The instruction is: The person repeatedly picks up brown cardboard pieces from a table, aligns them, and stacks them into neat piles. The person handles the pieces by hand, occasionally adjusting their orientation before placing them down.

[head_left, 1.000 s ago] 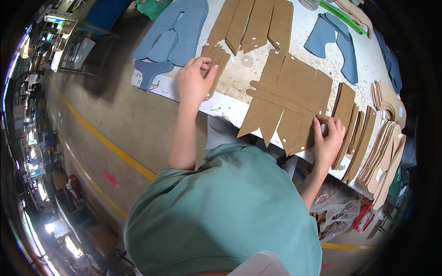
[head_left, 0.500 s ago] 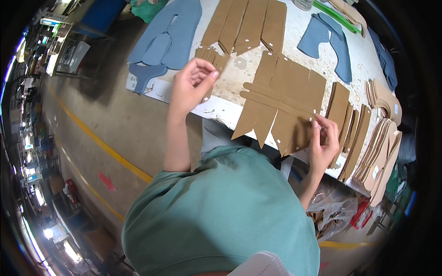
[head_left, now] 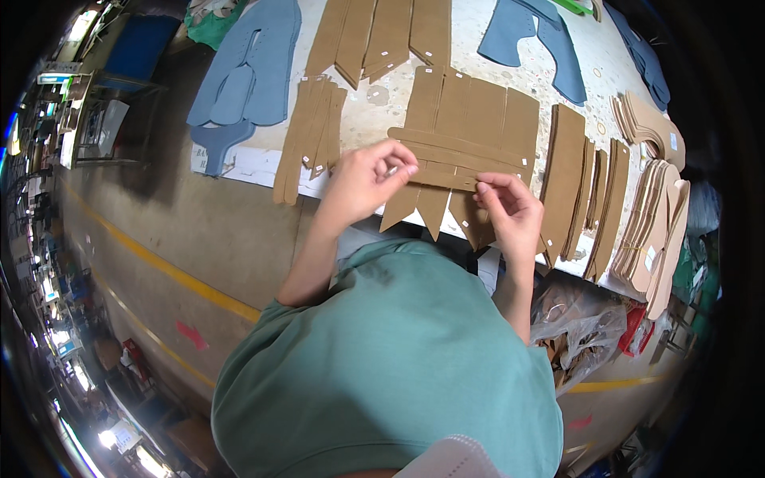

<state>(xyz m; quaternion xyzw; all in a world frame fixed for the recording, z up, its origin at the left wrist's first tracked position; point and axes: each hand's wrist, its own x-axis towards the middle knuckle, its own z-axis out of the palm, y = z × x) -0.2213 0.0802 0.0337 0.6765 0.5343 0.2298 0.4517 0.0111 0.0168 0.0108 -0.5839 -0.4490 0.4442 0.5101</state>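
Note:
My left hand [head_left: 368, 185] is closed in a pinch at the left end of a narrow brown strip [head_left: 443, 176]. A small pale bit shows between its fingers, too small to name. At the strip's other end my right hand [head_left: 512, 213] pinches with thumb and forefinger. The strip lies crosswise over a row of brown panels [head_left: 470, 107] with pointed lower ends, which stick out past the table's near edge. Just beyond it, another brown strip [head_left: 462, 148] crosses the same panels. Small white stickers dot several pieces.
Left of my hands lie narrow brown strips [head_left: 299, 139] and blue cut pieces [head_left: 275, 60]. Taller brown panels [head_left: 382, 36] lie farther back, near a blue curved piece [head_left: 550, 44]. To the right are brown stacks [head_left: 564, 159] and tan curved stacks [head_left: 644, 231]. A plastic bag [head_left: 582, 327] hangs below the table.
My left hand has moved right and down to the strip over the panels. The right hand has shifted left along it, so both now grip it. The whole view has shifted slightly.

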